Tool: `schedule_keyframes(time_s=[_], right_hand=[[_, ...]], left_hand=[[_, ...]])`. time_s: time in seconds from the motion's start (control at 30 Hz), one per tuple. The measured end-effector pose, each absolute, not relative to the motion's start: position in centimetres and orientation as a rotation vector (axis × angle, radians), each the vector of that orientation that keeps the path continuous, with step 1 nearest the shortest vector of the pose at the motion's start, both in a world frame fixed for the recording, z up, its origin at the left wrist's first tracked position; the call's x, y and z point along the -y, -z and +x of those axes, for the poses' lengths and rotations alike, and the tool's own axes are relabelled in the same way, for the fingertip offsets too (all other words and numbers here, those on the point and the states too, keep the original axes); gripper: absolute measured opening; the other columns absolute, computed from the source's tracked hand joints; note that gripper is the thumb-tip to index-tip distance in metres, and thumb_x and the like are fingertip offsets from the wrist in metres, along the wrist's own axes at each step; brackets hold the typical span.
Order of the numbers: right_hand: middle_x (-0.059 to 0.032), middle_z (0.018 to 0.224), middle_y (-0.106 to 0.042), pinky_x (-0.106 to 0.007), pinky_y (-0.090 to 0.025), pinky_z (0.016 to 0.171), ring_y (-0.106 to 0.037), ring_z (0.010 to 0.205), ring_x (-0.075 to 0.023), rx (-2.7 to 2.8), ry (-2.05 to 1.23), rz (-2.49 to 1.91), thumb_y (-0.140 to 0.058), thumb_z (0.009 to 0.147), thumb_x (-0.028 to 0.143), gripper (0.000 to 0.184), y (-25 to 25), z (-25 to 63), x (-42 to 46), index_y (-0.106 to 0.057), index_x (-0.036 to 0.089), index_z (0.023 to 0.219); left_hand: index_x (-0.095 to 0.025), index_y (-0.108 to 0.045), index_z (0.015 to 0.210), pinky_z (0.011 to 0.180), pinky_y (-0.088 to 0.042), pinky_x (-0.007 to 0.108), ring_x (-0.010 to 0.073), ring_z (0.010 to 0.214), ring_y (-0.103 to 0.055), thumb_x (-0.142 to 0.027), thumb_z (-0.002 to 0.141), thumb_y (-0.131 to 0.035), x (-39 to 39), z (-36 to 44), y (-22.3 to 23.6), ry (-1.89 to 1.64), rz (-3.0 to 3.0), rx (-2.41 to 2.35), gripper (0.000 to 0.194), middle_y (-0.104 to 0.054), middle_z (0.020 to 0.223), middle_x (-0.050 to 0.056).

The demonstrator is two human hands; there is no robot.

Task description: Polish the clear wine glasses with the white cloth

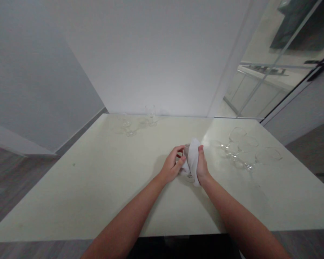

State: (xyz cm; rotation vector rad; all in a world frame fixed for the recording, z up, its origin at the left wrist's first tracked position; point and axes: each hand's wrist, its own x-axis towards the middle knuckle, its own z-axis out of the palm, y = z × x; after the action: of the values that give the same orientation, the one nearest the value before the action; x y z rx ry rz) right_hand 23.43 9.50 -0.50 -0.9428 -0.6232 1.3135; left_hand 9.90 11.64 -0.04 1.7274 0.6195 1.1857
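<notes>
A person works with 2 bare hands over a pale desk (105,180), a clear glass (187,150) and a white cloth (193,156) between the palms. The glass is near the middle of the desk, well apart from the left and right edges, its foot toward the near edge; whether that foot touches the top cannot be told. The left hand (172,165) curls around the glass from the left, fingers bent at its far side and thumb across the front. The right hand (202,167) clamps the cloth against the glass from the right, thumb up along the fabric. The cloth wraps part of the bowl and bunches in front, with a fold hanging below the right palm. Both forearms reach in across the near edge, where dark clothing (183,246) shows.

Toward the right edge, a cluster of stemmed glasses (247,144) sits close together, the clear outlines overlapping too much for a sure count. Near the far edge, left of its middle, 1 wine glass (151,114) stands upright, with fainter glassware (126,123) beside it toward the far left corner. A plain wall (156,57) rises behind the far edge. Beyond the far right corner, glass panels (259,86) show a counter (267,77) in the space behind.
</notes>
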Motion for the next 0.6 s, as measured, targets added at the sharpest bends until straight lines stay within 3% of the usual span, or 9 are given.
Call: schedule_keyframes(time_s=[0.2, 0.37, 0.5, 0.6], right_hand=[[-0.0057, 0.095, -0.075, -0.030, -0.051, 0.086, -0.069, 0.089, -0.0190, 0.635, -1.090, -0.998, -0.053, 0.083, 0.064, 0.052, -0.6, 22.3, -9.5, -0.073, 0.018, 0.096], [-0.0020, 0.090, -0.073, -0.026, -0.052, 0.071, -0.066, 0.078, -0.0161, 0.655, -1.175, -0.980, -0.062, 0.081, 0.057, 0.042, -0.9, 22.2, -8.9, -0.068, 0.021, 0.102], [0.0002, 0.104, -0.070, -0.022, -0.052, 0.073, -0.064, 0.086, -0.0139, 0.758, -1.300, -0.860, -0.072, 0.076, 0.047, 0.044, -1.1, 22.5, -8.3, -0.061, 0.028, 0.114], [0.0001, 0.098, -0.069, -0.022, -0.051, 0.068, -0.063, 0.080, -0.0142, 0.826, -1.357, -0.832, -0.077, 0.071, 0.041, 0.053, -1.3, 22.7, -8.0, -0.058, 0.028, 0.118]], left_hand=[[-0.021, -0.056, 0.126, 0.088, -0.044, 0.033, 0.0245, 0.112, -0.052, -0.044, 0.089, -0.059, -12.1, 9.8, -0.1, -1.199, 1.748, -0.668, 0.044, -0.057, 0.125, 0.011], [-0.024, -0.055, 0.131, 0.096, -0.041, 0.035, 0.0265, 0.116, -0.050, -0.049, 0.080, -0.070, -12.9, 9.4, 0.0, -1.194, 1.793, -0.678, 0.058, -0.054, 0.125, 0.011], [-0.023, -0.060, 0.126, 0.110, -0.031, 0.041, 0.0298, 0.125, -0.043, -0.063, 0.082, -0.059, -13.2, 9.2, 0.5, -1.173, 1.807, -0.520, 0.060, -0.049, 0.130, 0.012], [-0.024, -0.063, 0.123, 0.114, -0.027, 0.041, 0.0297, 0.131, -0.039, -0.064, 0.088, -0.047, -13.3, 9.1, 0.7, -1.115, 1.827, -0.472, 0.056, -0.045, 0.137, 0.011]])
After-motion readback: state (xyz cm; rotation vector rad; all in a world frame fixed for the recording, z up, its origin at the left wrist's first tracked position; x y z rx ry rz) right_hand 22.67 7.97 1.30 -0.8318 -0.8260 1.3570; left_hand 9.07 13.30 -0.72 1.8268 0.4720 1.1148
